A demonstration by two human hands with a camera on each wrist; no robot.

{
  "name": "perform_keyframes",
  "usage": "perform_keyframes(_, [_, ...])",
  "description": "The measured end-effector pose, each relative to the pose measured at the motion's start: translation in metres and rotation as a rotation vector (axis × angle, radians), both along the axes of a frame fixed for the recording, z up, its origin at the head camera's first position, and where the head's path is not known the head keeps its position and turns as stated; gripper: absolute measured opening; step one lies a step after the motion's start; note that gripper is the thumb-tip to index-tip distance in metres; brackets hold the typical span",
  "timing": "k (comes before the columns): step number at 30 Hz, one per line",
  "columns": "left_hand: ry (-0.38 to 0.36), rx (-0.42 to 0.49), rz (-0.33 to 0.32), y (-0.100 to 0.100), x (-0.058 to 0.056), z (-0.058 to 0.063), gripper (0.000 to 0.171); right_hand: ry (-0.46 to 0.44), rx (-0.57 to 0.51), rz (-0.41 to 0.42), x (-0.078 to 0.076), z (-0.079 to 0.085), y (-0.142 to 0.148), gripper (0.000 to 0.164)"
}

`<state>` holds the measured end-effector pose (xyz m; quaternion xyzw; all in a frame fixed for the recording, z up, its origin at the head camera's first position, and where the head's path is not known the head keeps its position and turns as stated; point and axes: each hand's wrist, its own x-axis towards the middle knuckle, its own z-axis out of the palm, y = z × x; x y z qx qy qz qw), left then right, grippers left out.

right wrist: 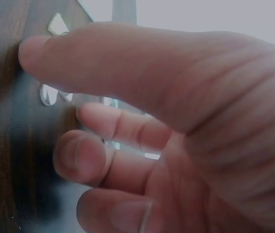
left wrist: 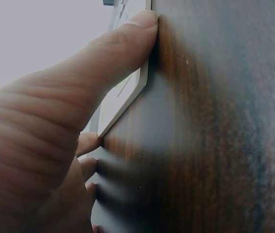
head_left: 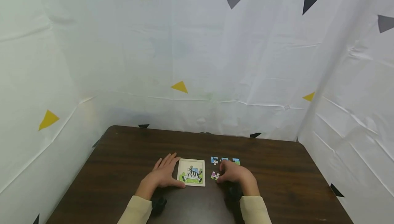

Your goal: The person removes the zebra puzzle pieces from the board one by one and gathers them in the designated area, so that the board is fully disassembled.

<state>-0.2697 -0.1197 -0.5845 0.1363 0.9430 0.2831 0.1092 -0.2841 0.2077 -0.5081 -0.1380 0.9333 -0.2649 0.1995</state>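
Observation:
My left hand [head_left: 164, 175] lies at the left side of a wooden zebra puzzle tray [head_left: 191, 160], fingers spread. Its thumb rests on the tray's near-left corner and the index fingertip is at the far-left corner. Inside the tray, fitted pieces show a zebra [head_left: 193, 175] on grass. My right hand [head_left: 236, 173] is bent over a loose jigsaw piece [head_left: 214, 175] with pink and black-and-white marks. Thumb and index finger stand apart around the piece's right side. In the right wrist view, the thumb hides part of the piece [right wrist: 48, 95].
Beyond the right hand lie several more loose pieces, among them a blue one [head_left: 214, 160] and a blue-green one [head_left: 236, 161]. The dark wooden table [head_left: 286, 172] meets a white curtain [head_left: 197, 53] with coloured triangles. Each wrist carries a black camera.

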Motion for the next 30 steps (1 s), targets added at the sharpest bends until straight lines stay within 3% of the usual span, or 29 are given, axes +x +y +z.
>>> perform_keyframes(6, [0.011,0.009,0.003,0.000,-0.001,-0.001,0.126,0.044,-0.017,0.040,-0.003,-0.003,0.000,0.023])
perform_keyframes(12, [0.002,0.004,0.009,0.001,0.000,0.000,0.125,0.010,-0.100,0.014,-0.007,-0.007,0.003,0.032])
perform_keyframes(17, [0.001,0.006,0.010,0.001,-0.001,-0.001,0.125,-0.004,-0.166,0.070,-0.009,-0.009,0.004,0.033])
perform_keyframes(24, [0.002,-0.006,0.003,0.000,-0.002,-0.003,0.127,0.000,-0.173,0.067,-0.011,-0.010,0.005,0.025])
perform_keyframes(30, [-0.011,0.004,-0.001,0.000,0.002,0.004,0.129,0.006,-0.185,0.061,-0.011,-0.011,0.006,0.025])
